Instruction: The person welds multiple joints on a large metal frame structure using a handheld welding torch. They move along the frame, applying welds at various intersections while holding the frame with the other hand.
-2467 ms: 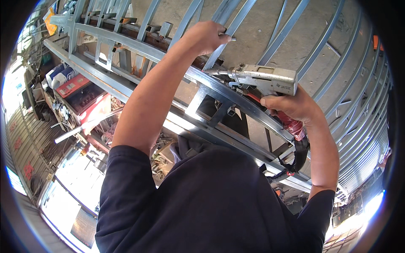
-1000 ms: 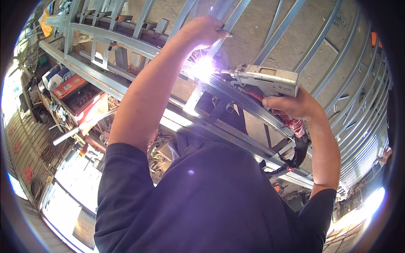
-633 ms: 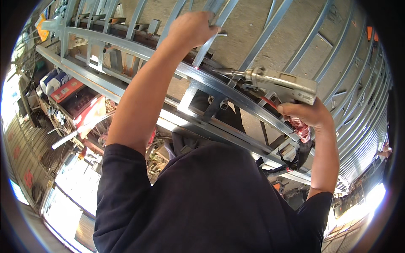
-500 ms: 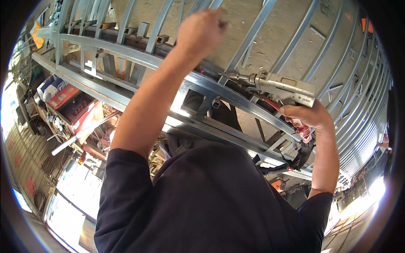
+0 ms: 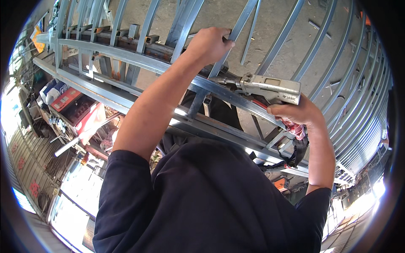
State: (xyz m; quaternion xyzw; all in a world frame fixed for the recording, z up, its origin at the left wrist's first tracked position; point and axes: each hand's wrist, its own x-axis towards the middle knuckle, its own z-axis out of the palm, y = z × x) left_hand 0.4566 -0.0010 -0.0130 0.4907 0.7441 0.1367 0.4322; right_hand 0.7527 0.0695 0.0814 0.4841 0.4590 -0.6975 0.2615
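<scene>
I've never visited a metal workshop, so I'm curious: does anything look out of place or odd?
Yes, two things. Small metal pieces lie loose on the floor, askew to the neat row of bars. Crumpled red wrapping shows below the right hand on the welding gun, perhaps a makeshift repair.

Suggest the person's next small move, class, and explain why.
Probably strike an arc at the bar: the left hand touches it, the right hand holds the welding gun, its nozzle by the rail and the bar's near end, and no arc glows.
</scene>
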